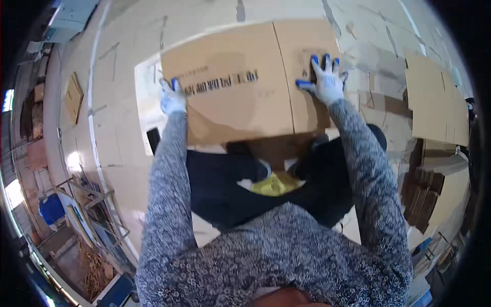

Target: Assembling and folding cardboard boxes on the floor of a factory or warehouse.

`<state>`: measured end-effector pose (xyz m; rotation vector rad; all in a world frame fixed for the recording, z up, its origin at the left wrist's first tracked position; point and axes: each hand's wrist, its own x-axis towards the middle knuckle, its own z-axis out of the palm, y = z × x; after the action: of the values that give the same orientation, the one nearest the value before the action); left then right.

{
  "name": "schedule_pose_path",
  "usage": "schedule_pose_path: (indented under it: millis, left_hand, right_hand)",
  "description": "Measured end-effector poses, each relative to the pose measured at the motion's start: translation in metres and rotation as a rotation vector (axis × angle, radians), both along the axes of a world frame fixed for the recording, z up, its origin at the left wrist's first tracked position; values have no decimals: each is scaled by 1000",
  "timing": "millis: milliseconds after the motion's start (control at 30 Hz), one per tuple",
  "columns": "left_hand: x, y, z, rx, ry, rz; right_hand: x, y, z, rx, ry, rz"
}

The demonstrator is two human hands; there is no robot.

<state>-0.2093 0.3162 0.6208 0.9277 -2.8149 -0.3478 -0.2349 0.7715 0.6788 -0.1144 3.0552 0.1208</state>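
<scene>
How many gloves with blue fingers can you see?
2. One is on the left hand, gripping the left edge of the big cardboard sheet. The other is on the right hand, pressed flat on the sheet's right part. No others show.

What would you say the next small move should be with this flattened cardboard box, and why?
Probably fold the right panel inward along the crease: the cardboard box lies flat, the left hand grips its left edge, and the right hand presses flat just beyond that crease.

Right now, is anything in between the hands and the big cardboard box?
No. Both gloved hands are already on the box: the left hand grips its left edge, and the right hand lies flat on top near the right side. Nothing visible sits between them and the cardboard.
</scene>
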Motion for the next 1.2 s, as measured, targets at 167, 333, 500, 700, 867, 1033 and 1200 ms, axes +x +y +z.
schedule_pose_path:
  millis: [167,333,500,700,867,1033,1200]
  left_hand:
    - [-8,50,29,-442,100,-323]
    - [-17,199,47,-186,336,-1034]
    - [-30,259,49,-256,96,-1057]
    - [-43,257,43,-149,20,-1133]
    - [-42,251,13,-300,148,-1118]
    - [-16,260,17,-234,56,-1123]
    - [53,260,16,-211,-1,-1252]
  right_hand:
    - [8,16,-22,22,-6,1]
    - [3,12,-39,7,68,59]
    - [4,14,-47,-25,168,90]
    - [33,8,-20,-73,76,131]
    - [91,-15,7,-22,-185,239]
    - [91,-19,11,-18,-346,170]
    - [90,-18,19,-20,-423,159]
